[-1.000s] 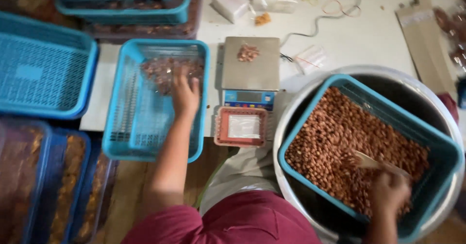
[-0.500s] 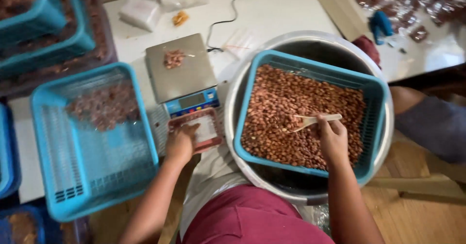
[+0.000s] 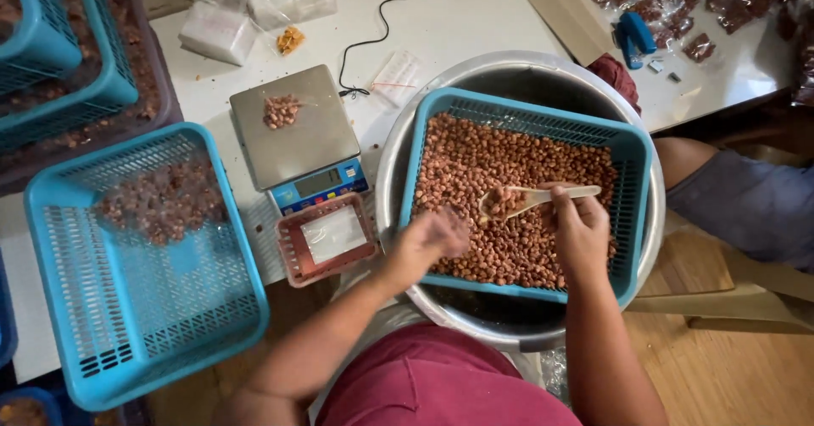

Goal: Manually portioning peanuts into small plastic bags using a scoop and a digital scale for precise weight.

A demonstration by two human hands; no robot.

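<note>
the right hand (image 3: 583, 233) is closing around the handle of a pale wooden spoon (image 3: 527, 197), whose bowl is carrying a small heap of reddish-brown peanuts (image 3: 509, 167) just above the rest. the left hand (image 3: 428, 239) is blurring at the near edge of the same heap, fingers curling loosely; whether it is gripping anything, i cannot tell. the nuts are filling a square teal plastic basket (image 3: 632, 150) with slotted, lattice-like walls, and that basket is sitting inside a wide round metal basin (image 3: 390, 159) with a dull shiny rim.

just beside the basin a small red tray (image 3: 288, 256) is holding a clear flat bag, and behind it a digital scale (image 3: 292, 138) with a brushed steel plate is bearing a little clump of nuts. to the left a larger teal mesh basket (image 3: 127, 324) is holding filled clear packets.

everything is resting on a white tabletop (image 3: 475, 19), scattered with plastic bags, rubber bands, a cable and a blue stapler (image 3: 632, 36). below the table edge, worn wooden floorboards (image 3: 729, 367) are showing.
</note>
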